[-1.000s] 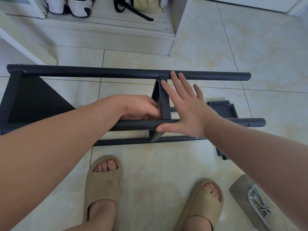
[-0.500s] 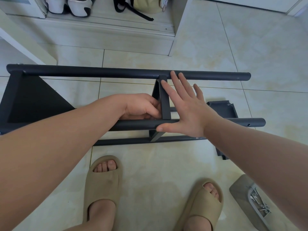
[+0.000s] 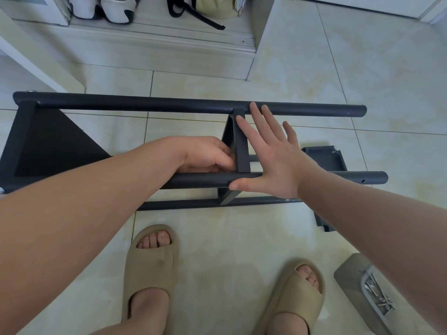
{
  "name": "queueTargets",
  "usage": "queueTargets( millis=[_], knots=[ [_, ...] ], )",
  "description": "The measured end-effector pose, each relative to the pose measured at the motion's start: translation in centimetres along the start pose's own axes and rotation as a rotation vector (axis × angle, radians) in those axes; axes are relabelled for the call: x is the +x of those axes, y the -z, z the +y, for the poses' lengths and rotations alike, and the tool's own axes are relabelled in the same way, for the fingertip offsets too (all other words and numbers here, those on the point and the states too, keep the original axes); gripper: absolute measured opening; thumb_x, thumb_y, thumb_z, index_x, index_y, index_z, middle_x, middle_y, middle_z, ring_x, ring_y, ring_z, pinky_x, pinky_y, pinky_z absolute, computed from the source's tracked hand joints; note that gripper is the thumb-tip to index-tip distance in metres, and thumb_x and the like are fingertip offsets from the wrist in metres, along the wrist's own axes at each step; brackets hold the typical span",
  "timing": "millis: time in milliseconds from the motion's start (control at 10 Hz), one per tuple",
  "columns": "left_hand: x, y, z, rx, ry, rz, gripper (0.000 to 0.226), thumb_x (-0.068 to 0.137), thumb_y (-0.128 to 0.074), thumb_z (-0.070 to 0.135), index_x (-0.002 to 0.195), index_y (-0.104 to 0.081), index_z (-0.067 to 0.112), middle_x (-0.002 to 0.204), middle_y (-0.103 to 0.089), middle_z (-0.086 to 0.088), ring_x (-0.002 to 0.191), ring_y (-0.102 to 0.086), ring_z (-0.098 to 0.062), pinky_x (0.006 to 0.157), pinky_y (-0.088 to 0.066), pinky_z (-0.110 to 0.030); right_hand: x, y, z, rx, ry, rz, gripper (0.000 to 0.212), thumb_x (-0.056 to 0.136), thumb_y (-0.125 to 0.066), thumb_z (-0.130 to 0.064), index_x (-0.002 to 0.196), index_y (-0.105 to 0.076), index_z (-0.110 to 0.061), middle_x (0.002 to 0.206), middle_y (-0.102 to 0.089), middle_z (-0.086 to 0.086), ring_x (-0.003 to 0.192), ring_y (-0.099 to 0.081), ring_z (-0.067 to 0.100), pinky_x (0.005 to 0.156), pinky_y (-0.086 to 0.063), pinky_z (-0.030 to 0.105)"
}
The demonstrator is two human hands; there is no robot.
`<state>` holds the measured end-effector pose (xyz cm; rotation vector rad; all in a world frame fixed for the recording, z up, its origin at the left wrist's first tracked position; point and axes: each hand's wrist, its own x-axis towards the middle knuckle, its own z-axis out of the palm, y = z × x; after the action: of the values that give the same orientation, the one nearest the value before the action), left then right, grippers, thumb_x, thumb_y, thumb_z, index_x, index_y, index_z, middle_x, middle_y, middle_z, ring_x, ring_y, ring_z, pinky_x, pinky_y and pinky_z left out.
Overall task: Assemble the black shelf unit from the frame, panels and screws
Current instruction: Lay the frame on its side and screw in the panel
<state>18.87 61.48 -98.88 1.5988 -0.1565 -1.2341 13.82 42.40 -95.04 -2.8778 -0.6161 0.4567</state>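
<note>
The black shelf frame point(image 3: 145, 103) lies on its side on the tiled floor, its long round tubes running left to right. A black panel point(image 3: 242, 143) stands on edge between the far tube and the near tube point(image 3: 358, 178). My right hand point(image 3: 273, 163) lies flat and open against the panel's right face, thumb along the near tube. My left hand point(image 3: 205, 155) is curled against the panel's left side; what its fingertips hold is hidden. Another black panel point(image 3: 55, 141) closes the frame's left end. A loose black panel point(image 3: 324, 158) lies on the floor behind my right wrist.
A grey tray with screws point(image 3: 372, 293) sits on the floor at lower right. My feet in tan slides point(image 3: 150, 267) stand just in front of the frame. A white cabinet base point(image 3: 261, 44) and shoes point(image 3: 104, 8) are behind it. A white board point(image 3: 36, 61) leans at the left.
</note>
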Motion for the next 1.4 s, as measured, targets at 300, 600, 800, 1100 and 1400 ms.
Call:
queueTargets(
  millis=[300, 600, 800, 1100, 1400],
  knots=[
    [-0.02, -0.03, 0.06, -0.031, -0.044, -0.001, 0.016, 0.089, -0.058, -0.008, 0.085, -0.069, 0.003, 0.068, -0.065, -0.005, 0.057, -0.063, -0.010, 0.056, -0.050, -0.018, 0.02, -0.04, -0.02, -0.014, -0.002, -0.001, 0.124, 0.063, -0.030, -0.097, 0.159, 0.014, -0.032, 0.165, 0.029, -0.001, 0.151, 0.027, 0.019, 0.123, 0.003, 0.059],
    [0.01, -0.08, 0.03, -0.057, -0.061, -0.026, 0.019, 0.089, -0.053, -0.009, 0.086, -0.067, 0.004, 0.067, -0.066, -0.003, 0.058, -0.062, -0.010, 0.058, -0.049, -0.020, -0.01, -0.03, -0.05, -0.013, -0.002, 0.002, 0.124, 0.062, -0.031, -0.097, 0.158, 0.015, -0.032, 0.165, 0.029, -0.001, 0.152, 0.026, 0.019, 0.123, 0.003, 0.059],
    [0.15, 0.01, -0.20, 0.048, -0.033, -0.016, 0.016, 0.092, -0.057, 0.001, 0.097, -0.071, 0.007, 0.081, -0.074, -0.005, 0.071, -0.070, -0.015, 0.065, -0.054, -0.024, 0.01, -0.11, 0.03, -0.013, -0.001, 0.002, 0.124, 0.064, -0.032, -0.096, 0.159, 0.015, -0.032, 0.165, 0.029, -0.001, 0.152, 0.027, 0.019, 0.123, 0.003, 0.059],
    [0.15, 0.02, -0.17, -0.002, -0.074, -0.002, 0.022, 0.089, -0.057, -0.007, 0.080, -0.070, 0.008, 0.061, -0.065, 0.001, 0.053, -0.062, -0.008, 0.051, -0.047, -0.015, 0.01, -0.17, 0.03, -0.017, 0.000, 0.012, 0.124, 0.064, -0.033, -0.096, 0.159, 0.014, -0.032, 0.165, 0.028, -0.001, 0.152, 0.026, 0.019, 0.123, 0.003, 0.059],
    [0.02, -0.08, -0.07, -0.020, -0.076, 0.000, 0.018, 0.087, -0.054, -0.011, 0.093, -0.067, 0.000, 0.076, -0.060, -0.009, 0.061, -0.058, -0.012, 0.059, -0.047, -0.020, 0.06, -0.27, 0.10, -0.014, 0.001, 0.014, 0.123, 0.064, -0.033, -0.096, 0.158, 0.014, -0.033, 0.165, 0.028, -0.001, 0.152, 0.026, 0.019, 0.123, 0.003, 0.059]
  ],
)
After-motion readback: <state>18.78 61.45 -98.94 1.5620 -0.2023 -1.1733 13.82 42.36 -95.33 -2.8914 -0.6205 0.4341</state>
